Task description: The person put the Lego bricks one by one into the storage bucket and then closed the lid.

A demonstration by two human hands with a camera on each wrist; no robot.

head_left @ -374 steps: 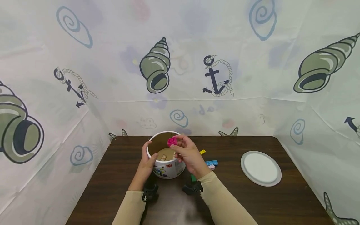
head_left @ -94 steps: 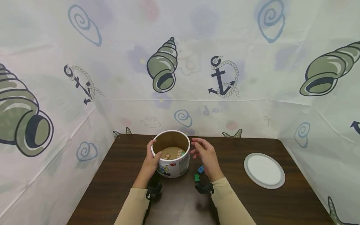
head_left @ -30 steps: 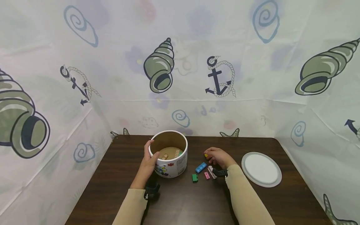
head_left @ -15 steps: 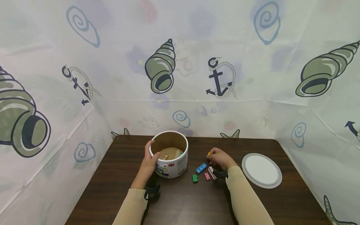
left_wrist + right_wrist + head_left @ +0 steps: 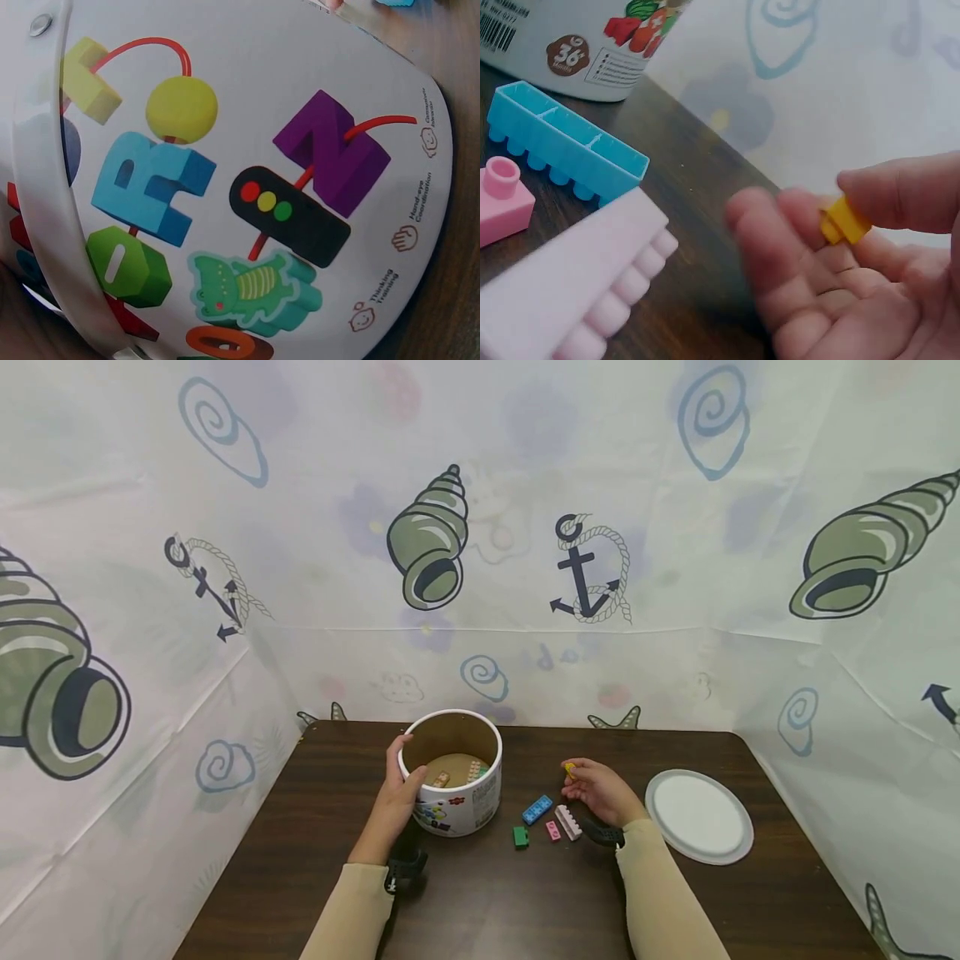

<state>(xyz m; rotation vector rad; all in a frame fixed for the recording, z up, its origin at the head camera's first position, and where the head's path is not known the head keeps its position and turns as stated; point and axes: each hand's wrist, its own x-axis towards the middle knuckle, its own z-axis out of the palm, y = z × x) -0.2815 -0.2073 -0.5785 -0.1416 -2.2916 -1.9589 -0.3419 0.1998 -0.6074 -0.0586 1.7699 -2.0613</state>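
Note:
My left hand [image 5: 397, 789] grips the near left rim of a white bucket [image 5: 480, 797], its thumb over the edge. Inside lie a few bricks, among them a tan one [image 5: 441, 779]. Printed letters and toys cover the bucket's wall [image 5: 247, 75] in the left wrist view. To the right, my right hand [image 5: 603, 789] pinches a small yellow toy brick [image 5: 846, 223] between thumb and forefinger, the palm partly turned up. Below and left of this hand lie a blue brick [image 5: 537, 810], a pale pink brick [image 5: 568, 822], a small pink brick [image 5: 552, 831] and a green brick [image 5: 521, 837].
A round white lid [image 5: 699, 817] lies on the dark wooden table [image 5: 480, 902], close to the right of my right forearm. A white cloth [image 5: 510, 677] printed with shells and anchors hangs behind the table and along both sides.
Earlier the right hand held a magenta brick over the bucket, then came away from the rim. It has since taken the yellow brick and drawn it rightward. The left hand keeps its grip.

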